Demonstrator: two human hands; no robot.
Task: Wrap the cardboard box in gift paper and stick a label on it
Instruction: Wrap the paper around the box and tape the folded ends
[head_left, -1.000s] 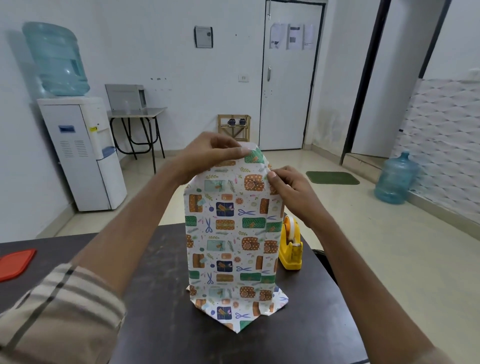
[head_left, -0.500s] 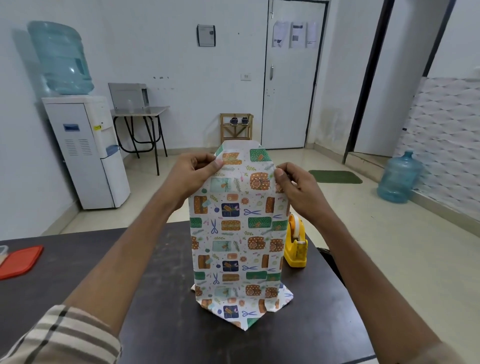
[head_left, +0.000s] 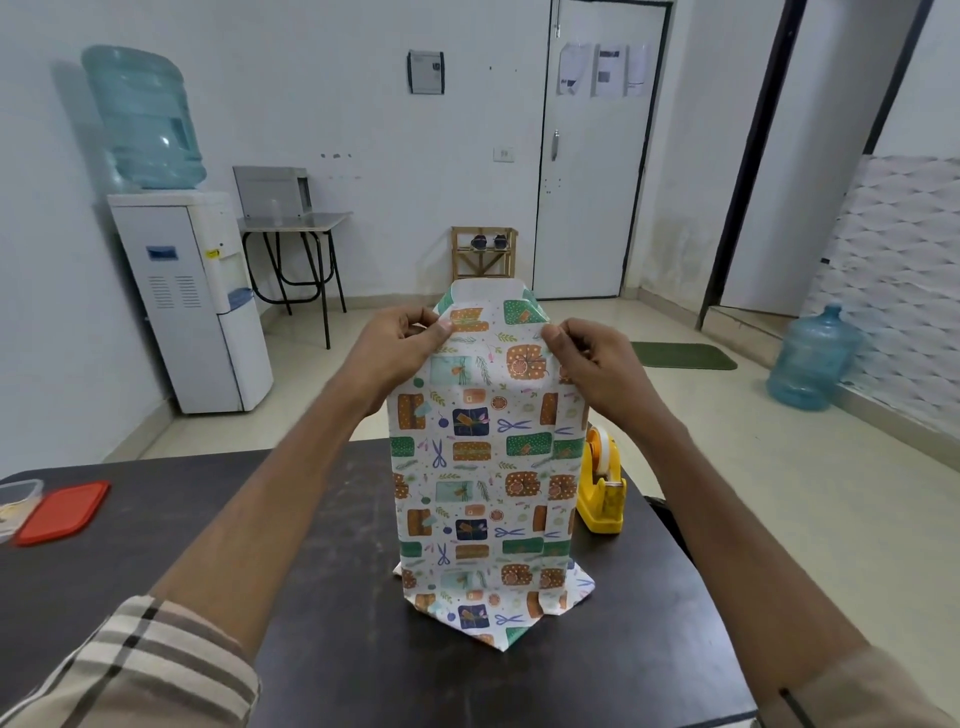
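Gift paper (head_left: 483, 467) stands upright (top pinched)

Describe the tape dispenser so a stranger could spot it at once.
Start at the dark table and find the tall gift-wrapped box standing on it. Just right of the box sits the tape dispenser, the only yellow thing there, holding a roll of tape.

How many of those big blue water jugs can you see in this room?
2. One jug sits inverted on the white dispenser at the left; the second jug stands on the floor at the right. Others may be hidden.
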